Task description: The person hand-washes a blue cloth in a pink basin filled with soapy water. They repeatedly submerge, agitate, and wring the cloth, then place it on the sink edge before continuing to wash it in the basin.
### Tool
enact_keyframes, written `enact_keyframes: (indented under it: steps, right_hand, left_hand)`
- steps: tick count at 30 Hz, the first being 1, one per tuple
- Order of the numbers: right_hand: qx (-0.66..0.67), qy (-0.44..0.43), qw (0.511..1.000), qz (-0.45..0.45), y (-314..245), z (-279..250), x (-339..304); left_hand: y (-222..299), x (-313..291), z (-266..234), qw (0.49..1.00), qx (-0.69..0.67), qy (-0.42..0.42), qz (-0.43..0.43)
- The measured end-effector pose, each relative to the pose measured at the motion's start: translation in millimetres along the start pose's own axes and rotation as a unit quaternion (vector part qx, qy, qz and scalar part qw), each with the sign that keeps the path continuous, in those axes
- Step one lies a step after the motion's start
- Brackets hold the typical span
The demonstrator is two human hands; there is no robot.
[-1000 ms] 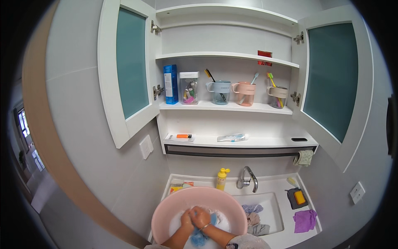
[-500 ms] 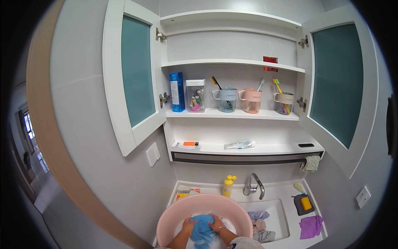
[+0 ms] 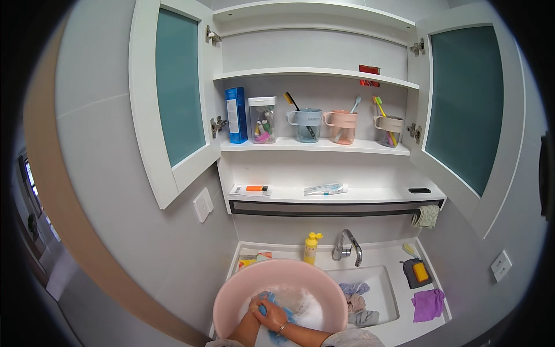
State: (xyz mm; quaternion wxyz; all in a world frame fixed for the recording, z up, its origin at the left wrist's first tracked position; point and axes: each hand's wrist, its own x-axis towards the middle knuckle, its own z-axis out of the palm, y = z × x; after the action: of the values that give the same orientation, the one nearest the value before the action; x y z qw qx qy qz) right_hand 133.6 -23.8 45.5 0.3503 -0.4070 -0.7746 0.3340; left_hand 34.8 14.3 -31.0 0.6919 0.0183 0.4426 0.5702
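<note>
Inside the pink basin (image 3: pixel 231 283), both of my hands are pressed together around a bunched blue cloth (image 3: pixel 269 296). My left hand (image 3: pixel 254 304) is closed on its left side. Wrapped over it from the right is my right hand (image 3: pixel 274 317), with a thin bracelet on that wrist. Part of the cloth trails down into water with white suds (image 3: pixel 309 312). My fingers hide much of the gripped part.
Bunched clothes (image 3: pixel 357 302) lie in the white sink (image 3: pixel 388 295), below a chrome faucet (image 3: pixel 350 248). A yellow bottle (image 3: pixel 311 248) stands behind the basin. Right of the sink are a purple cloth (image 3: pixel 428 305) and a yellow sponge (image 3: pixel 420 270). Open cabinet doors hang above.
My hands have come together, gathering the spread blue cloth between them. The right hand moved left toward the left one. The whole view has shifted slightly.
</note>
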Motion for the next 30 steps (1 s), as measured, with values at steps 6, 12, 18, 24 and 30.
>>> enact_keyframes:
  steps: [6,12,18,24,30]
  right_hand:
    - [-0.183,0.058,0.961,0.198,54.5,-25.0,57.7]
    - [-0.106,-0.044,0.993,0.002,-14.1,-16.5,9.2]
    - [-0.067,0.043,0.982,0.173,153.8,-21.3,78.7]
    - [-0.12,-0.039,0.98,0.156,208.8,19.2,41.3]
    - [-0.149,-0.097,0.963,0.203,204.9,4.9,36.5]
  left_hand:
    - [-18.2,-4.2,29.9,0.994,0.028,0.056,0.085]
    - [-15.9,20.4,-9.6,0.983,-0.004,-0.153,0.101]
    - [-3.0,-8.6,33.2,0.995,0.098,-0.002,0.036]
    - [3.3,33.1,-27.2,0.969,0.2,0.06,0.135]
    - [-20.6,54.1,-61.9,0.857,0.494,0.101,0.108]
